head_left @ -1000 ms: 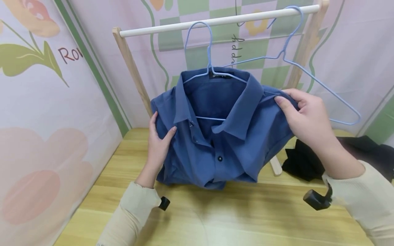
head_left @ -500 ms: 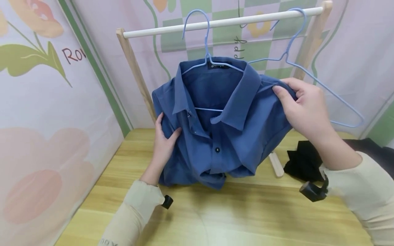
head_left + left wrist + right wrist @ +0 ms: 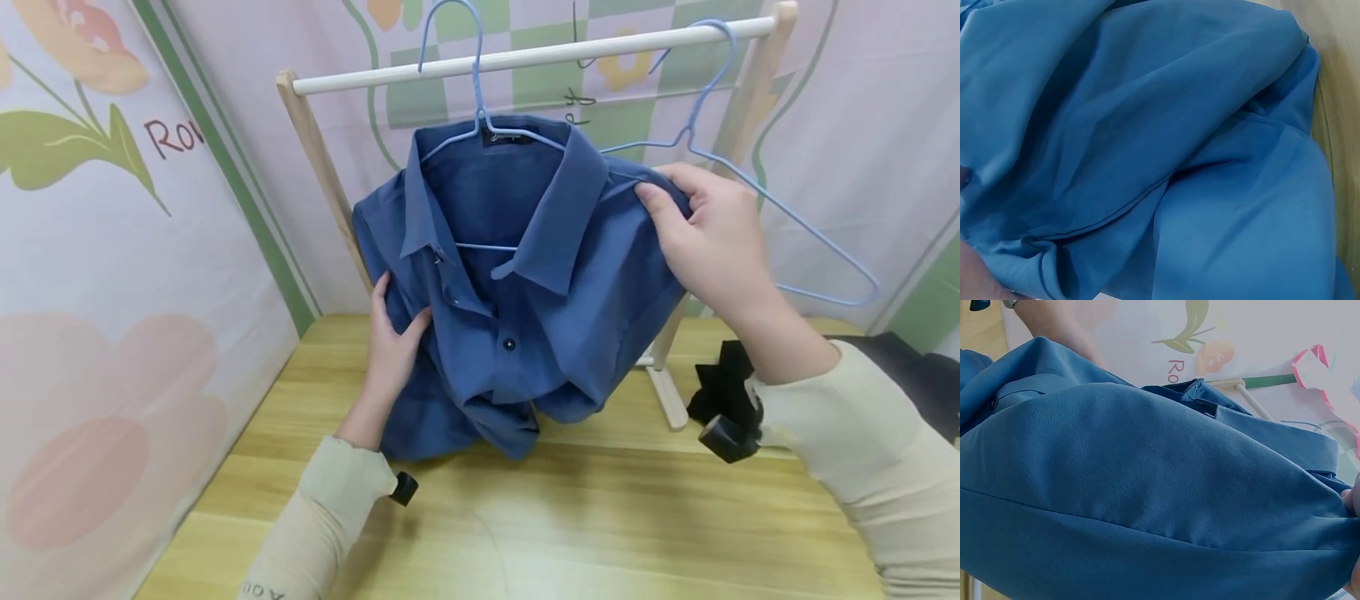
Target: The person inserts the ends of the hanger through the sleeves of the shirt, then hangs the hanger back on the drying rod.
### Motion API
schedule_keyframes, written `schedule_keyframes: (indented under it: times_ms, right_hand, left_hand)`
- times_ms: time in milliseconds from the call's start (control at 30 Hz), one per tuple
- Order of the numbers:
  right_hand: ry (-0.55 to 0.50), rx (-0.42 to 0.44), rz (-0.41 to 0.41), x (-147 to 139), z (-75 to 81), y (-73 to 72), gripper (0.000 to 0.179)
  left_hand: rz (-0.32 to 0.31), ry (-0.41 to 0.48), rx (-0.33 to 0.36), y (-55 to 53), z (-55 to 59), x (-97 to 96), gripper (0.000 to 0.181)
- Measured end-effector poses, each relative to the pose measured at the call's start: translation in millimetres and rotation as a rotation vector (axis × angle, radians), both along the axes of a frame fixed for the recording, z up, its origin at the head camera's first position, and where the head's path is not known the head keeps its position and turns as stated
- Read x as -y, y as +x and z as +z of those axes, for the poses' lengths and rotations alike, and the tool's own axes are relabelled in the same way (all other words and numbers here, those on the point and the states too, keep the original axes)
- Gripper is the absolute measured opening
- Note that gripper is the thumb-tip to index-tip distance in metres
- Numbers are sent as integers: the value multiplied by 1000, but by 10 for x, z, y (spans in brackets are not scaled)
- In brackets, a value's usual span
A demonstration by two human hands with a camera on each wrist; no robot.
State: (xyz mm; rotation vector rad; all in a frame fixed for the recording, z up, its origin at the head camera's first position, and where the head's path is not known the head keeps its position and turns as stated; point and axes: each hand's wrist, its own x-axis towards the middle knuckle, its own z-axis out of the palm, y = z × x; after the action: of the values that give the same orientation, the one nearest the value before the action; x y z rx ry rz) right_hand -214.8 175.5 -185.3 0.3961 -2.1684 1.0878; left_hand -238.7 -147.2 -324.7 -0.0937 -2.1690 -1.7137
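Observation:
A blue collared shirt [image 3: 600, 325] sits on a light-blue wire hanger [image 3: 477, 92], its collar spread around the hanger's neck and one dark button showing. My right hand [image 3: 716, 237] pinches the shirt's shoulder on the right, thumb in front, where the hanger's arm runs beneath the cloth. Lower on the left side, my left hand [image 3: 392, 354] grips the shirt with its thumb in front; its fingers are partly hidden by fabric. The hanger's hook rises above the white rod [image 3: 555, 58] and overlaps it in the head view. Blue cloth [image 3: 1147, 125] fills most of the left wrist view.
A second blue wire hanger [image 3: 787, 212] hangs from the rod at the right. Wooden posts [image 3: 318, 158] hold up the rod, with a wooden foot [image 3: 666, 400] on the table [image 3: 600, 525]. Black cloth [image 3: 911, 375] lies at the right. Patterned fabric walls stand behind and to the left.
Shirt and hanger have moved up and a little left, the hook now higher above the rod. My right hand has moved up and left with the shoulder; the left hand keeps its grip.

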Motion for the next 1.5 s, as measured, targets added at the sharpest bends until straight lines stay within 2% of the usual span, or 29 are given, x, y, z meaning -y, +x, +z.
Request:
schedule_keyframes:
  times_ms: [267,400,533,867,1000,1333,1500]
  right_hand:
    - [-15,-50,2,22,58,-33,30]
    - [5,-40,0,61,78,-44,31]
    - [20,-70,6,126,83,-68,29]
    - [83,-128,-9,238,95,-191,29]
    - [107,-136,-8,283,91,-232,29]
    - [129,-129,34,469,61,-301,27]
    - [133,-120,48,551,-7,-323,27]
  left_hand:
    - [-18,-49,12,-2,-2,25,80]
    - [-17,-83,19,-6,0,18,80]
    - [-17,-99,36,-22,-9,23,79]
    - [-83,-88,155,-25,-26,52,80]
    - [-107,-84,181,-32,-48,62,81]
    - [-98,-56,189,-48,-92,111,78]
    - [-80,-37,166,-32,-128,139,69]
